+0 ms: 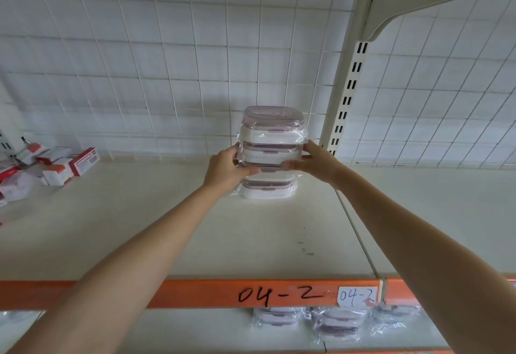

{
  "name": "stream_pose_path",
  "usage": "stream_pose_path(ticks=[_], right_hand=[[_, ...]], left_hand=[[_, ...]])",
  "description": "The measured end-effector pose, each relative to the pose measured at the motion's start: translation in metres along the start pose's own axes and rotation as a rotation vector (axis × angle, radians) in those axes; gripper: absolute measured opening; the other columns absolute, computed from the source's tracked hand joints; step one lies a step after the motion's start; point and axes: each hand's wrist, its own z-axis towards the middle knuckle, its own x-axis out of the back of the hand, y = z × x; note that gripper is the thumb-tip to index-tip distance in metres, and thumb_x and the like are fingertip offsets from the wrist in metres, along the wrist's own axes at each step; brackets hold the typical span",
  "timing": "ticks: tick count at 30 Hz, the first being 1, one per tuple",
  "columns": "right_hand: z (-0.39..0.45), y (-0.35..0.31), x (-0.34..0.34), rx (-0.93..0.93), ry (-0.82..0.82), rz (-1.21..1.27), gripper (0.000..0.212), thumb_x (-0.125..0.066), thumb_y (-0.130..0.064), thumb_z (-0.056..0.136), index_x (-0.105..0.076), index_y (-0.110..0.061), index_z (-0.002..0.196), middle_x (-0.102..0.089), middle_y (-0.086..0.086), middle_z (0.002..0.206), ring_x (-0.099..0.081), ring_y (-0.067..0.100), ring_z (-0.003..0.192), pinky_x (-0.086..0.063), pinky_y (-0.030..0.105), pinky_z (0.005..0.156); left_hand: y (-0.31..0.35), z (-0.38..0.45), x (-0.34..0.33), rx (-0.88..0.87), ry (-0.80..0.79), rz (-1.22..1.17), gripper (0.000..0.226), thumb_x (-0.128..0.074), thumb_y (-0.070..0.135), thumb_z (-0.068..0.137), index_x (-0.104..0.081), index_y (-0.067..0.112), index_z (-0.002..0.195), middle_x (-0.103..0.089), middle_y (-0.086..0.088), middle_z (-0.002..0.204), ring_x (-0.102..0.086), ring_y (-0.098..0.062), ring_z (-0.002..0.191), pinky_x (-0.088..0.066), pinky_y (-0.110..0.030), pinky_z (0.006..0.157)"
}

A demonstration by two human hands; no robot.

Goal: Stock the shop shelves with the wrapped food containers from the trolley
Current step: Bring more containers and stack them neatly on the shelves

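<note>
A stack of wrapped food containers point(272, 141), clear with mauve lids and in plastic film, stands on the cream shelf point(167, 228) near its back, by the upright post. My left hand point(227, 167) grips the stack's left side, thumb across the front. On the opposite side, my right hand point(315, 162) grips it at the same height. Both hands hold the middle containers; the lowest one point(268, 190) sits on the shelf. More wrapped containers point(335, 323) lie on the shelf below.
Red and white boxes point(55, 169) lie piled at the shelf's far left. A white wire grid point(195, 60) backs the shelf. A slotted upright point(346, 102) and a bracket stand right of the stack. The orange shelf edge point(195, 293) reads 04-2.
</note>
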Motion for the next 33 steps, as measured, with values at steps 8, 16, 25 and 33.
stream_pose_path(ticks=[8,16,25,33], right_hand=[[-0.005,0.002,-0.004,-0.010,-0.018,0.026,0.088,-0.081,-0.046,0.063,-0.040,-0.019,0.137,-0.053,-0.004,0.135,-0.050,0.014,0.125,-0.042,0.041,0.106],[-0.013,0.031,-0.034,-0.096,0.097,-0.164,0.030,-0.077,-0.027,0.077,-0.049,-0.021,0.086,-0.059,-0.006,0.093,-0.055,0.010,0.090,-0.038,0.012,0.067],[-0.028,0.022,-0.022,-0.096,0.009,-0.486,0.048,-0.063,-0.027,0.089,-0.048,-0.009,0.130,-0.052,0.009,0.129,-0.051,0.023,0.116,-0.037,0.026,0.091],[-0.107,0.011,-0.026,0.167,-0.005,-0.957,0.033,-0.048,-0.019,0.092,-0.055,-0.010,0.123,-0.051,0.008,0.122,-0.047,0.023,0.115,-0.040,0.034,0.091]], left_hand=[[0.004,-0.011,0.000,0.057,-0.005,-0.028,0.043,-0.085,0.025,0.067,-0.060,0.021,0.101,-0.059,0.017,0.083,-0.056,-0.001,0.076,-0.036,-0.002,0.061],[-0.010,-0.017,-0.017,0.117,0.003,0.007,0.047,-0.085,0.017,0.067,-0.064,0.010,0.109,-0.065,0.004,0.092,-0.058,-0.011,0.080,-0.035,-0.004,0.059],[-0.007,-0.016,0.003,0.208,-0.225,0.330,0.025,-0.070,0.030,0.082,-0.064,0.009,0.094,-0.068,-0.007,0.096,-0.062,-0.023,0.092,-0.042,-0.027,0.072],[0.039,-0.088,0.006,-0.040,-0.354,1.145,0.035,-0.049,0.026,0.090,-0.051,0.010,0.121,-0.054,-0.011,0.122,-0.053,-0.031,0.115,-0.044,-0.036,0.086]])
